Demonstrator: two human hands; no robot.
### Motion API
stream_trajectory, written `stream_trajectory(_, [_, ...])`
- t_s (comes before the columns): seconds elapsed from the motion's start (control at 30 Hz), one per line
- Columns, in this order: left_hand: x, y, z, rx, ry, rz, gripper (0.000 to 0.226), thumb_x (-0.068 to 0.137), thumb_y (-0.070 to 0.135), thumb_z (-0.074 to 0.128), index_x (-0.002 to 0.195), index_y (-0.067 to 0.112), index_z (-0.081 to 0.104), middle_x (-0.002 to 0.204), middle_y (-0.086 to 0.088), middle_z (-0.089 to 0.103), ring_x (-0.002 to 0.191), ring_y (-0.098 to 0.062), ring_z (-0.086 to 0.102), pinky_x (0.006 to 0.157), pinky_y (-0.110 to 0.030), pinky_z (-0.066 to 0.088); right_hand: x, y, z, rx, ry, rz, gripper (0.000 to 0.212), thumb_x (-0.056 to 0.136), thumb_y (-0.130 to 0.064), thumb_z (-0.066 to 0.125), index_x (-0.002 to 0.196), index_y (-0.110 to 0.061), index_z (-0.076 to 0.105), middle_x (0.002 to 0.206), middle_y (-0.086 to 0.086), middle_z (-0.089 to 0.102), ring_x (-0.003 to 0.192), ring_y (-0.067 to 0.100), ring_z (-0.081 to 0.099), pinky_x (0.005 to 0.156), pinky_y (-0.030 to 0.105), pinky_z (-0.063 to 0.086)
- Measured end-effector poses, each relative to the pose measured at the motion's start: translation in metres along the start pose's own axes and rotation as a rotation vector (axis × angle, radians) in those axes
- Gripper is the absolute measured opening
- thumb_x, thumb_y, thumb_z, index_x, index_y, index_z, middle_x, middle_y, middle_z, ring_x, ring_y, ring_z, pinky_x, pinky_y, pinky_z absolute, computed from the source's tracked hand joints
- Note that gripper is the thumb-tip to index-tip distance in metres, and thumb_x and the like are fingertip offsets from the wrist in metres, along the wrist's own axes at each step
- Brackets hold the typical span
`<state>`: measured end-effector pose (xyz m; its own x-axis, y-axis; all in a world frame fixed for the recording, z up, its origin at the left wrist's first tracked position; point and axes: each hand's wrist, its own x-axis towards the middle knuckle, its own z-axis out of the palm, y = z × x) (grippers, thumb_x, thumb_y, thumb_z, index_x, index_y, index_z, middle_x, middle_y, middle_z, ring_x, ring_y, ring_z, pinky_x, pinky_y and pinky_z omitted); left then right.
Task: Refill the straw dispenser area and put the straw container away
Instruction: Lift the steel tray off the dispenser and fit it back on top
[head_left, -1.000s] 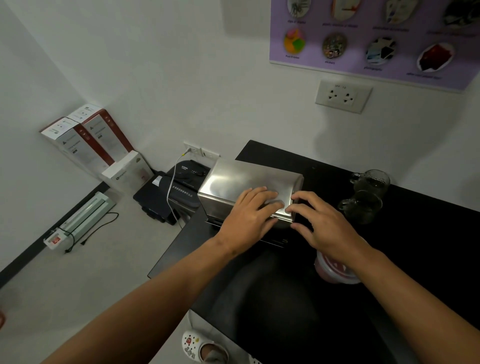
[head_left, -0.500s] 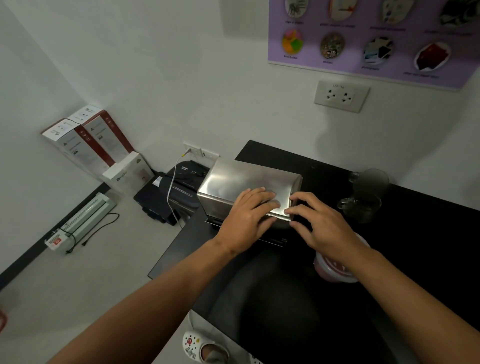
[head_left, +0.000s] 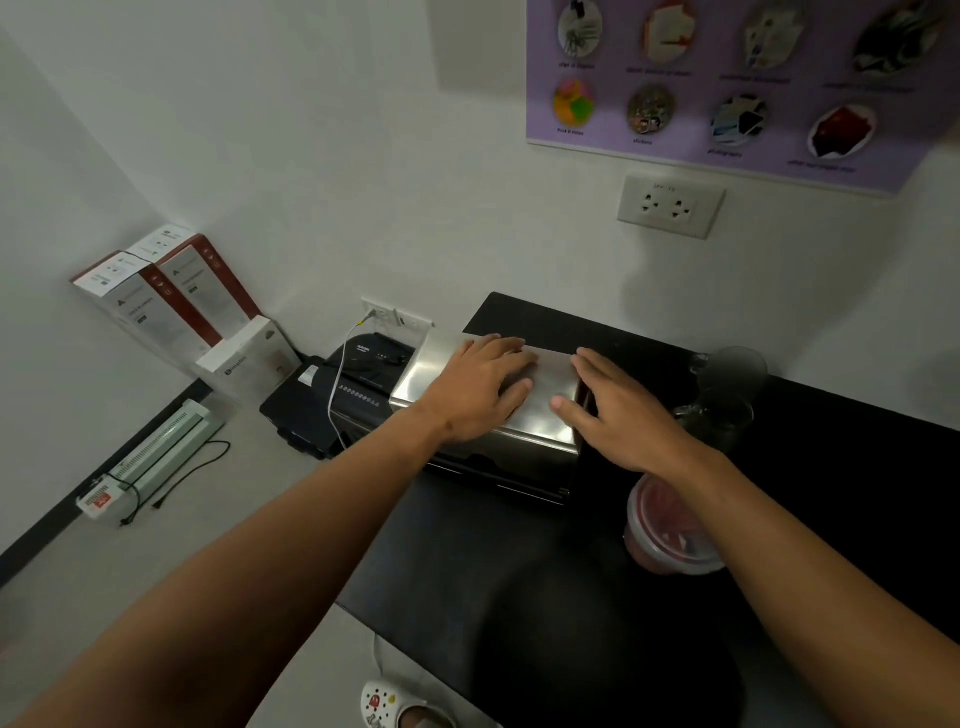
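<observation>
both hands have slid further back over the steel straw dispenser (head_left: 540, 410) at the black counter's (head_left: 519, 561) left end. left hand (head_left: 480, 387) and right hand (head_left: 615, 410) lie flat, fingers spread, gripping nothing. looks like the lid's being pressed shut; next, i'd guess, a proper hold to carry it off.

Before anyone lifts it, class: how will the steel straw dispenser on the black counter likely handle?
The steel dispenser looks rigid, probably heavy for its size. Its smooth brushed top may be slippery under flat hands, left and right. Wide and low, it seems unlikely to tip.
</observation>
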<state>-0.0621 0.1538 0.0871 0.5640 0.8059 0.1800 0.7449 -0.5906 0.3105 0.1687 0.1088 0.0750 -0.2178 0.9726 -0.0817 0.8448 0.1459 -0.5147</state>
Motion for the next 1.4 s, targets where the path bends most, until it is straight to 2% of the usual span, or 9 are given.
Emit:
stream_trajectory(0.43, [0.000, -0.006, -0.006, -0.061, -0.077, -0.016, 0.044, 0.108, 0.034, 0.049, 0.147, 0.015, 0.057, 0.157, -0.012, 0.052, 0.151, -0.032, 0.037, 0.125, -0.046, 0.026, 0.004, -0.013, -0.017, -0.148, -0.057, -0.015, 0.076, 0.102, -0.061, 0.045, 0.158, -0.011, 0.035, 0.168, 0.008, 0.034, 0.154, 0.027, 0.032, 0.123, 0.046, 0.022])
stream_trajectory(0.53, [-0.009, -0.012, -0.012, -0.114, -0.002, -0.051, 0.038, 0.106, 0.023, 0.055, 0.141, 0.009, 0.062, 0.149, -0.015, 0.058, 0.144, -0.032, 0.045, 0.121, -0.032, 0.026, 0.013, -0.018, -0.029, -0.254, -0.075, -0.029, 0.049, 0.098, -0.063, 0.050, 0.119, -0.020, 0.058, 0.122, -0.002, 0.060, 0.124, 0.026, 0.056, 0.108, 0.047, 0.037])
stream_trajectory(0.67, [-0.031, -0.031, -0.024, -0.131, 0.115, -0.141, 0.031, 0.104, 0.013, 0.057, 0.130, 0.003, 0.070, 0.137, -0.019, 0.065, 0.130, -0.031, 0.055, 0.114, -0.034, 0.037, 0.027, -0.033, -0.039, -0.290, -0.117, -0.137, 0.034, 0.095, -0.058, 0.057, 0.078, -0.035, 0.038, 0.084, -0.011, 0.043, 0.086, 0.018, 0.047, 0.095, 0.046, 0.042])
stream_trajectory(0.8, [-0.058, -0.043, -0.035, -0.361, 0.203, -0.471, 0.033, 0.106, 0.013, 0.055, 0.138, 0.010, 0.065, 0.145, -0.009, 0.057, 0.134, -0.022, 0.053, 0.115, -0.036, 0.043, 0.053, -0.057, -0.031, -0.147, -0.163, -0.331, 0.020, 0.101, -0.041, 0.057, 0.091, -0.026, 0.048, 0.093, -0.007, 0.053, 0.088, 0.021, 0.058, 0.086, 0.045, 0.049])
stream_trajectory(0.93, [-0.073, -0.047, -0.038, -0.746, 0.284, -0.737, 0.036, 0.108, 0.009, 0.053, 0.144, 0.005, 0.059, 0.126, -0.011, 0.071, 0.107, -0.016, 0.064, 0.080, -0.010, 0.056, 0.087, -0.084, -0.015, -0.039, -0.240, -0.410, 0.016, 0.107, -0.032, 0.050, 0.102, -0.019, 0.057, 0.106, -0.002, 0.062, 0.097, 0.022, 0.061, 0.088, 0.043, 0.050])
stream_trajectory(1.0, [-0.080, -0.050, -0.034, -0.840, 0.253, -0.741, 0.037, 0.109, 0.009, 0.052, 0.145, 0.003, 0.059, 0.126, -0.014, 0.072, 0.105, -0.020, 0.067, 0.095, -0.031, 0.058, 0.103, -0.096, -0.007, -0.065, -0.282, -0.439, 0.020, 0.109, -0.030, 0.047, 0.107, -0.014, 0.059, 0.108, 0.001, 0.064, 0.099, 0.024, 0.062, 0.088, 0.047, 0.050])
stream_trajectory(1.07, [-0.084, -0.053, -0.032, -0.908, 0.229, -0.764, 0.040, 0.109, 0.011, 0.052, 0.147, 0.002, 0.056, 0.139, -0.025, 0.065, 0.122, -0.038, 0.064, 0.110, -0.049, 0.041, 0.116, -0.106, 0.000, -0.099, -0.309, -0.459, 0.018, 0.109, -0.028, 0.045, 0.105, -0.016, 0.058, 0.104, -0.001, 0.063, 0.095, 0.023, 0.061, 0.082, 0.045, 0.047])
stream_trajectory(1.17, [-0.085, -0.060, -0.027, -0.920, 0.213, -0.791, 0.042, 0.109, 0.016, 0.052, 0.150, 0.006, 0.054, 0.147, -0.030, 0.056, 0.136, -0.048, 0.041, 0.116, -0.055, 0.031, 0.128, -0.113, 0.010, -0.096, -0.298, -0.443, 0.025, 0.109, -0.027, 0.044, 0.121, -0.014, 0.061, 0.122, 0.001, 0.066, 0.110, 0.025, 0.061, 0.091, 0.044, 0.046])
stream_trajectory(1.4, [-0.088, -0.067, -0.022, -0.932, 0.183, -0.765, 0.046, 0.110, 0.023, 0.052, 0.154, 0.012, 0.050, 0.150, -0.031, 0.051, 0.139, -0.052, 0.036, 0.117, -0.058, 0.030, 0.122, -0.113, 0.020, -0.067, -0.236, -0.393, 0.038, 0.111, -0.029, 0.040, 0.145, -0.020, 0.053, 0.145, 0.006, 0.061, 0.130, 0.028, 0.056, 0.106, 0.046, 0.044])
